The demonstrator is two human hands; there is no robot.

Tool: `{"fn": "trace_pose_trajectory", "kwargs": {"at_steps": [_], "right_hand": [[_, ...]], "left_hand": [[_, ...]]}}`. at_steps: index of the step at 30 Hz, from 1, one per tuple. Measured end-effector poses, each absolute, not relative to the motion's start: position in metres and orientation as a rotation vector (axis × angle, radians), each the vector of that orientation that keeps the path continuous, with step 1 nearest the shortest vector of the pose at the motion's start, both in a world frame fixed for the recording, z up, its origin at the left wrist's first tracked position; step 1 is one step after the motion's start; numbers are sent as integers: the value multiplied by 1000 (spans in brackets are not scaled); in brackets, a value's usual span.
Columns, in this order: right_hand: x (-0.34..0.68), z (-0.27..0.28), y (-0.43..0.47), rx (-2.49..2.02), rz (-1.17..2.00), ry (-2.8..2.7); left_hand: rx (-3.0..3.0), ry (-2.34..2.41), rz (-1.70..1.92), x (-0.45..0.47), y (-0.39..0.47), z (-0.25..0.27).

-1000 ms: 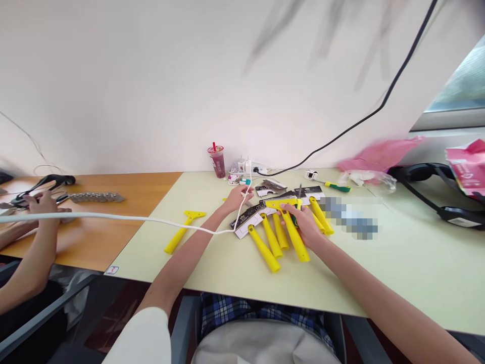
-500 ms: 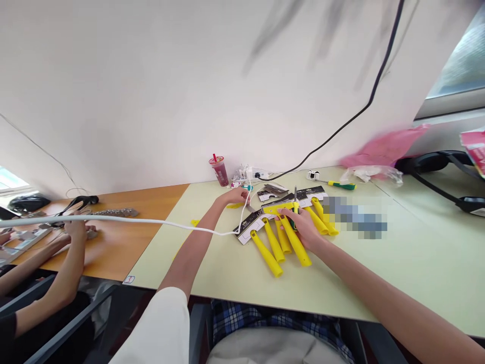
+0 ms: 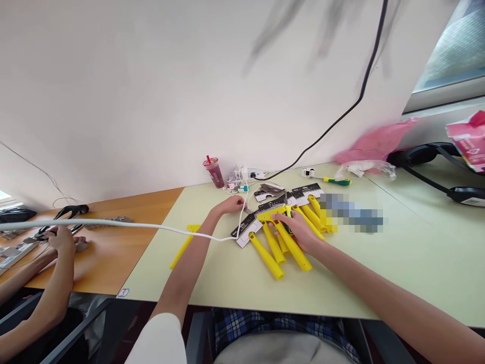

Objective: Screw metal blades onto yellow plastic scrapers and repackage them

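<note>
- Yellow plastic scraper with wide flat head and long tubular handle (image 3: 294,248): held by bare right hand (image 3: 298,230) over a spread of similar tools, head toward left hand (image 3: 229,205), handle slanting down toward near table edge.
- Fingers of right hand curled around scraper near the join of head and handle.
- Sharing that same grasp: screwdriver with green-and-yellow handle and thin metal shaft (image 3: 288,216), shaft pointing up.
- Fingertips of left hand bent inward, just beside thin grey strip (image 3: 248,210); cannot tell whether pinching it or only near it.
- Beneath and around right hand: several more yellow tubular-handled scrapers (image 3: 266,256), fanned out with handles toward near edge, plus black-and-white printed cards (image 3: 246,230) at their head ends.
- Left of left forearm, and partly hidden by it: single yellow scraper lying apart (image 3: 182,248).
- Behind the cards: small grey-and-white packet (image 3: 272,189).
- Farther back, near the wall: clear cup of dark red drink with red straw (image 3: 214,173), white power strip (image 3: 256,174) with black cable (image 3: 337,119) running up to the right.
- Right of these on pale cream table (image 3: 379,283): second green-and-yellow screwdriver (image 3: 337,181), crumpled clear plastic bag (image 3: 366,169), pink plastic bag (image 3: 375,144).
- Crossing in front of left forearm: white cable (image 3: 151,224).
- At far left, over orange wooden table (image 3: 147,217): hands of a co-worker (image 3: 62,240).
</note>
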State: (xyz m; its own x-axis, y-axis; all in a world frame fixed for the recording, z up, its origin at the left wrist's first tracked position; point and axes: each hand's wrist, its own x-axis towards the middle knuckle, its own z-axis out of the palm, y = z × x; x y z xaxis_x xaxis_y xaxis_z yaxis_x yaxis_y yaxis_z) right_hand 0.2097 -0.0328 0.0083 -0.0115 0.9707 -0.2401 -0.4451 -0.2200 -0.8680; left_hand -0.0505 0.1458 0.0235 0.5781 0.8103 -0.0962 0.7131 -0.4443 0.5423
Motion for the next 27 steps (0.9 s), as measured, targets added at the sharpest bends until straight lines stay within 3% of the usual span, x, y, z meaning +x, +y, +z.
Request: {"fn": "trace_pose_trajectory", "kwargs": {"at_steps": [6,16,27], "right_hand": [[215,11,-35,-1147,1521,-764],[243,20,-31,-1253,1490,-815],[249,18,-40,-1355,1463,-685]], "left_hand": [[2259,1250,209,-61,106,16],[2182,1198,531,-40,22,1],[2277,999,667,-34,18,3]]}}
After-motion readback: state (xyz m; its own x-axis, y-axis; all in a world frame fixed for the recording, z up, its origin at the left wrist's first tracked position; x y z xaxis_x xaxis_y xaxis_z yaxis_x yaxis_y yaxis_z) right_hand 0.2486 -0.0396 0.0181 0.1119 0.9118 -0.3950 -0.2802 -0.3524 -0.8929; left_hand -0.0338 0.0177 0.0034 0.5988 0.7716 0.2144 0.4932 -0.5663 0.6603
